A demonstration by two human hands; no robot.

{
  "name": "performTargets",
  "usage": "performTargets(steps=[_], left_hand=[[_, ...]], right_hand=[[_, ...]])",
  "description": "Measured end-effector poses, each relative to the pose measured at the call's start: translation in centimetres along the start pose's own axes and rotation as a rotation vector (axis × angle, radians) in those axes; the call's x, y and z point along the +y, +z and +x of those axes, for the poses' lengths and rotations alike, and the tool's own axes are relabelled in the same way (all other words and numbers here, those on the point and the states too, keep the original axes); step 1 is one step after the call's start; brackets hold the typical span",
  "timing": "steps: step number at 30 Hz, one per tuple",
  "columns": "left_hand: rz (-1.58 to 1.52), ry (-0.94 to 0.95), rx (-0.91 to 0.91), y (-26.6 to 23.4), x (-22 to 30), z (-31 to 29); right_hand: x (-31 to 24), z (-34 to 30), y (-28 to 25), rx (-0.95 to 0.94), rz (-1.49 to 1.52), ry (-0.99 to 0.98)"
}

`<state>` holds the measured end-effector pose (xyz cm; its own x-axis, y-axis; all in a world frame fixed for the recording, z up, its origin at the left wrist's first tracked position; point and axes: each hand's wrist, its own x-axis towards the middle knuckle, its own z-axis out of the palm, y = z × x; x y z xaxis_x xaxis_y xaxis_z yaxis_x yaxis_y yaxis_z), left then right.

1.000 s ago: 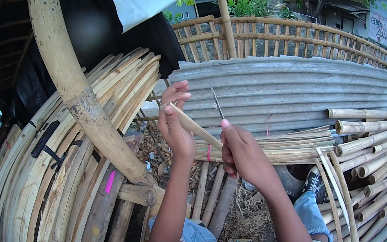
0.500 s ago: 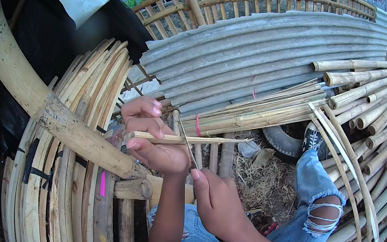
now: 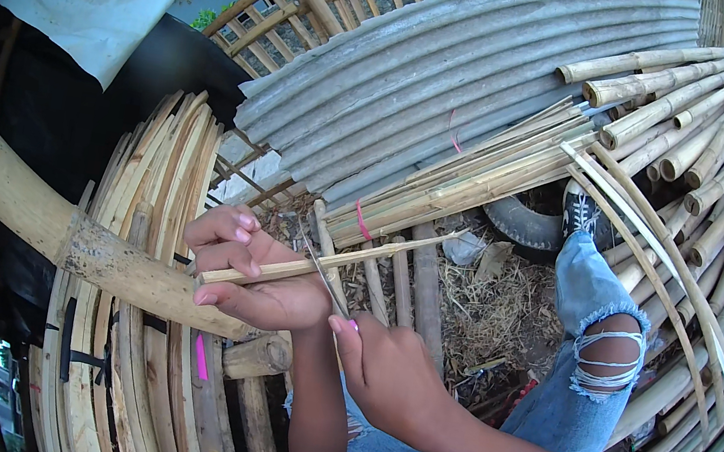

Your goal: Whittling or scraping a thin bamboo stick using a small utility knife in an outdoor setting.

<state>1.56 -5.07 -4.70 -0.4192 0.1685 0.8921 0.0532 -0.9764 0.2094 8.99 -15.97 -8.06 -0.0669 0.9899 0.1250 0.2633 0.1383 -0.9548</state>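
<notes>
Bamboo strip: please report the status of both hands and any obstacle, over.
Left hand holds bamboo strip. Right hand grips knife, blade crossing strip, contact unclear. Thick bamboo pole left of left hand; nothing seen blocking knife.

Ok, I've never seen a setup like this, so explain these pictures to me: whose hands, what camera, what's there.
There is no machine here, just one person's bare hands. Everything is seen from a wide fisheye camera worn on the head and looking down, so straight edges bend near the rim. The left hand holds a thin strip. The right hand grips a thin blade, which crosses it in view. Beyond them lie a bundle with a pink tie and a tyre. Poles are stacked to the right, split bamboo to the left.
</notes>
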Motion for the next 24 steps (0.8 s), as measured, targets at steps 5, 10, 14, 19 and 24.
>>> performTargets(steps=[5,10,14,19,24], left_hand=[[0.016,0.019,-0.008,0.5,0.2,-0.3],[0.008,0.006,-0.001,1.1,0.6,-1.1],[0.02,0.003,-0.092,1.2,0.8,-1.4],[0.026,-0.017,-0.201,1.5,1.9,-2.6],[0.051,0.003,-0.158,2.3,1.2,-2.2]], right_hand=[[-0.4,-0.3,0.2,0.104,-0.081,-0.06],[0.1,-0.7,-1.1,0.131,-0.084,-0.045],[-1.0,-0.9,-1.5,0.14,-0.033,-0.127],[0.2,-1.1,-2.6,0.198,-0.044,-0.072],[-0.8,-1.3,-2.8,0.195,-0.07,-0.114]])
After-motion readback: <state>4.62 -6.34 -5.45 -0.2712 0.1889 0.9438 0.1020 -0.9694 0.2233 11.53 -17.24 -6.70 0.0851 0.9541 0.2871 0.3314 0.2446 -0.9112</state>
